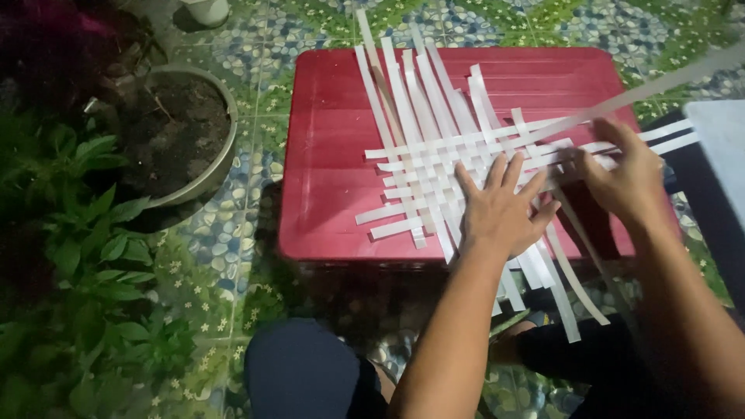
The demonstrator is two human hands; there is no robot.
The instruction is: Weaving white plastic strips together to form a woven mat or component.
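Observation:
A mat of woven white strips [434, 167] lies on a low red plastic table [326, 178]. My left hand [500, 206] rests flat on the woven part near its right side, fingers spread, holding nothing. My right hand [625, 174] is at the mat's right edge, fingers pinched on a long white strip [660, 85] that rises up and away to the upper right. Loose strip ends stick out past the far edge of the table and hang over its near edge.
A round pot of dark soil [182, 132] stands left of the table on a patterned tile floor [233, 225]. Green leafy plants [85, 256] fill the left side. My knees [303, 372] are below the table. A dark seat with a pale top [718, 155] is at right.

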